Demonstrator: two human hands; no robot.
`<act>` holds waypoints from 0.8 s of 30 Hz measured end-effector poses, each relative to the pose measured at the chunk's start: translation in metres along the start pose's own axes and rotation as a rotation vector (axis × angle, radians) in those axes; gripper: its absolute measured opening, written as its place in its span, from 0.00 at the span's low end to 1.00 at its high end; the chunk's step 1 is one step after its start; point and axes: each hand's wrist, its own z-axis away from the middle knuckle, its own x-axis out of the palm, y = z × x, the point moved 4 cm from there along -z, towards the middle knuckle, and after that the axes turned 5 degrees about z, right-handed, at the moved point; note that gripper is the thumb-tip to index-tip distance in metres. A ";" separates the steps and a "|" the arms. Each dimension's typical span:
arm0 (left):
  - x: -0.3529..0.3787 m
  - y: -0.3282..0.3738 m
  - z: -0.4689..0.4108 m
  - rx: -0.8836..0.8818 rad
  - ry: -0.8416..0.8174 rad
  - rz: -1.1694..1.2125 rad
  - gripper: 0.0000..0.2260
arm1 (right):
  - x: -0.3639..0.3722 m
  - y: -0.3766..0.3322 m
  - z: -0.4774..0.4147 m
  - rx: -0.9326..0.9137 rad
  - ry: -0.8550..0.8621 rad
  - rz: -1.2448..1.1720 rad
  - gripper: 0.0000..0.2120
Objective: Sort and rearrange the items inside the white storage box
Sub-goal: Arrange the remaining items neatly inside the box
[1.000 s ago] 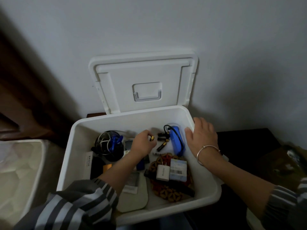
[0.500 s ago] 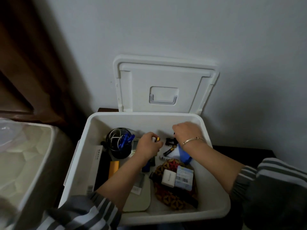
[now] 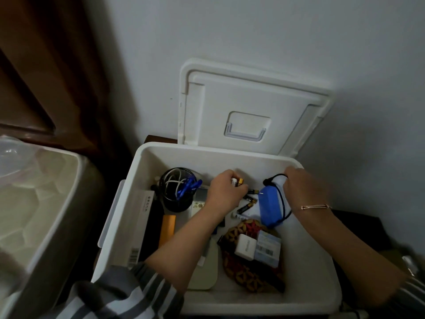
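The white storage box [image 3: 308,284] stands open, its lid [image 3: 250,109] leaning on the wall. My left hand [image 3: 226,194] is inside near the back and grips small batteries [image 3: 236,181]. More loose batteries [image 3: 247,204] lie just right of it on the box floor. My right hand [image 3: 303,187] holds the top end of a blue device [image 3: 272,208] with a black cord, tilted against the right wall. A black cup [image 3: 177,189] of cables and blue pens stands at the back left.
A white charger [image 3: 245,247] and a small labelled box [image 3: 268,249] rest on a red patterned cloth [image 3: 248,272]. An orange item [image 3: 167,229] and a long white pack [image 3: 141,229] lie at left. Another pale bin [image 3: 39,203] stands to the left.
My right hand moved from the box's right rim into the box and took hold of the blue device. My left hand stayed by the batteries. The camera shifted left.
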 end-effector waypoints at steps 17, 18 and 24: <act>-0.001 0.005 0.004 0.004 -0.037 0.020 0.07 | -0.008 -0.020 0.016 0.027 -0.222 0.344 0.11; -0.001 0.005 0.004 0.003 -0.036 0.023 0.07 | -0.007 -0.022 0.015 0.032 -0.226 0.348 0.12; 0.000 0.004 0.002 -0.007 -0.028 0.029 0.06 | -0.006 -0.024 0.017 0.043 -0.244 0.336 0.15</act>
